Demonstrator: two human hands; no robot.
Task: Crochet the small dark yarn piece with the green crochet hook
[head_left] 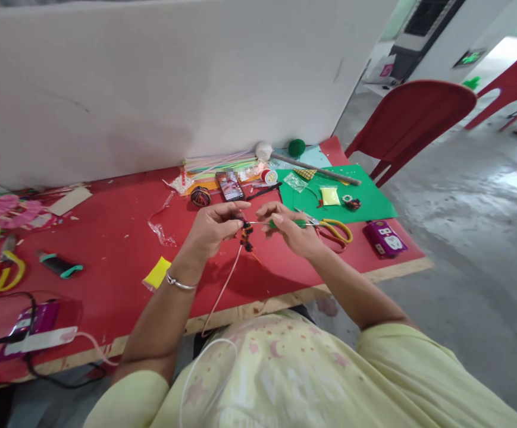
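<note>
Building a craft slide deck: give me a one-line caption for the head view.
Left hand pinches a small black-and-orange piece, right hand holds a green-handled tool, over a cluttered red table.

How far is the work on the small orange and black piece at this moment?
Done: a short knotted orange-black piece exists. In hand: the left hand pinches it and the right hand holds a green hook at it. Left: it is tiny; the yarn ball lies unused.

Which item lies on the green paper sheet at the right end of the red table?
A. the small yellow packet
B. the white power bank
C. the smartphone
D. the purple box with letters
A: the small yellow packet lies on the green paper sheet, while the smartphone and the purple box rest on the red table.
</note>
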